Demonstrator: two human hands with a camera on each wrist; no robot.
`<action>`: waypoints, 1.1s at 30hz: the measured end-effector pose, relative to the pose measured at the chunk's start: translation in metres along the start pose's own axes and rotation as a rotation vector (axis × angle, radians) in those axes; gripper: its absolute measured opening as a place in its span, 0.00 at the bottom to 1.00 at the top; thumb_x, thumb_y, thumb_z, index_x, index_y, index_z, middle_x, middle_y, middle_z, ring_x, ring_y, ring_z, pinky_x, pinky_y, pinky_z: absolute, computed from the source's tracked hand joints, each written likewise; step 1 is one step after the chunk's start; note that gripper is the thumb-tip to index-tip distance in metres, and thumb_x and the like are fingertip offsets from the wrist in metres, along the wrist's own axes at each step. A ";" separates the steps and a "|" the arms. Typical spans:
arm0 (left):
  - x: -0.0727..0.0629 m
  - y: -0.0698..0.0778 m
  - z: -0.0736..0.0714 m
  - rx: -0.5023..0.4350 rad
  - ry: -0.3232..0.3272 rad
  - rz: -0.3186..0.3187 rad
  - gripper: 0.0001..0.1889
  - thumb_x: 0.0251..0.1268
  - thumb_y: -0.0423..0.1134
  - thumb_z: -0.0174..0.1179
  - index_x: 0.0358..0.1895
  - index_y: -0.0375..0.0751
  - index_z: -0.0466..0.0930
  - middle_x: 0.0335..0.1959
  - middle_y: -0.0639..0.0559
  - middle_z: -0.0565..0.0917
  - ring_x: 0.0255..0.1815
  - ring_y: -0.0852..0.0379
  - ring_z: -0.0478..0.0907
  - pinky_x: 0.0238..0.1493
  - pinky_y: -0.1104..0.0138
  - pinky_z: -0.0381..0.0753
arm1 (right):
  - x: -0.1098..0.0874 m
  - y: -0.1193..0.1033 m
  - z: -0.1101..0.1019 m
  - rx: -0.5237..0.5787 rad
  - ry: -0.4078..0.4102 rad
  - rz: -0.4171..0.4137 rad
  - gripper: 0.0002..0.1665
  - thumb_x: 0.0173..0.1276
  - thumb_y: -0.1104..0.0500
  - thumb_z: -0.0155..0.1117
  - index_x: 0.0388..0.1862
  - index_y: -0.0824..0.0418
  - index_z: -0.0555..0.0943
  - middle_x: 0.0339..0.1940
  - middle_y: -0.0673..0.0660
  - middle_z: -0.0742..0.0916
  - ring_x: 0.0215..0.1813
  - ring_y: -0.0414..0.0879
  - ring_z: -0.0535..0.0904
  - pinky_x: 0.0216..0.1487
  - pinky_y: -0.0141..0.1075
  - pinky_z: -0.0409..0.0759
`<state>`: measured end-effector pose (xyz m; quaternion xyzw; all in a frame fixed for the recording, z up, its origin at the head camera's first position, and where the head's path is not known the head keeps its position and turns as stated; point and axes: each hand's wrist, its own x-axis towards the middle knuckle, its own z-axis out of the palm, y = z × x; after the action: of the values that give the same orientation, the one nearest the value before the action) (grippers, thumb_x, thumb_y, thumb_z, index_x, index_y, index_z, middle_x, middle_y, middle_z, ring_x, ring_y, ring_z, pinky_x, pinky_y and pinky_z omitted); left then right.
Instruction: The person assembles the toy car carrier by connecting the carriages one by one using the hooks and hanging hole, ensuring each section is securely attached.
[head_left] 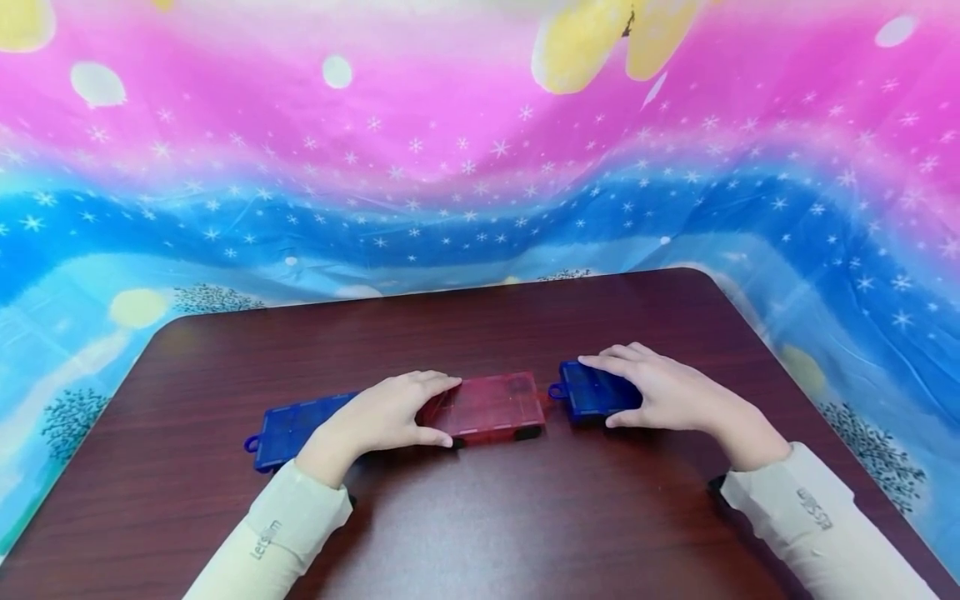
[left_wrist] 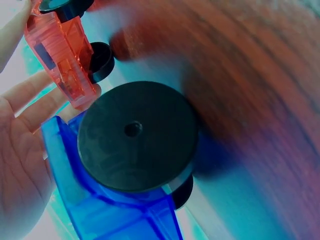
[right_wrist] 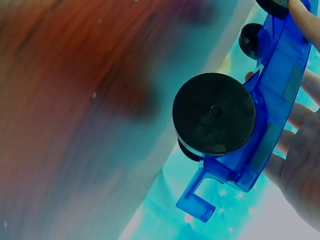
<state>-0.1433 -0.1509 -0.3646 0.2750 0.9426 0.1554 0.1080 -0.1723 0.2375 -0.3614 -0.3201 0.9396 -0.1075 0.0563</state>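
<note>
A see-through red toy car base with black wheels stands mid-table. My left hand grips its left part, thumb on the near side and fingers over the far side. Behind it, partly covered by that hand and wrist, is a blue toy car base with a ring at its left end. On the right, my right hand holds a second blue car base between thumb and fingers. Its ring is close to the red base's right end; whether they are hooked together I cannot tell.
The dark brown wooden table has rounded far corners. Behind and beside it hangs a pink and blue patterned cloth. In the right wrist view, a black wheel of the right blue base shows large.
</note>
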 end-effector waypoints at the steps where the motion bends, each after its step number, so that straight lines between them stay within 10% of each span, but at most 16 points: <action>1: 0.000 0.000 0.000 0.002 0.000 0.000 0.43 0.56 0.60 0.70 0.74 0.48 0.66 0.72 0.47 0.71 0.72 0.48 0.69 0.70 0.49 0.71 | 0.001 0.000 0.001 0.002 -0.002 -0.002 0.49 0.57 0.44 0.77 0.76 0.46 0.66 0.67 0.57 0.77 0.66 0.55 0.71 0.55 0.54 0.83; 33: -0.004 -0.001 -0.001 0.014 -0.011 -0.017 0.43 0.57 0.61 0.68 0.75 0.52 0.65 0.74 0.50 0.70 0.74 0.48 0.67 0.70 0.49 0.71 | 0.005 -0.002 0.006 0.029 -0.030 0.000 0.49 0.57 0.46 0.77 0.76 0.46 0.67 0.70 0.57 0.75 0.70 0.59 0.69 0.61 0.59 0.78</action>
<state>-0.1412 -0.1543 -0.3636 0.2686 0.9454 0.1463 0.1127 -0.1743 0.2315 -0.3664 -0.3207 0.9370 -0.1160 0.0751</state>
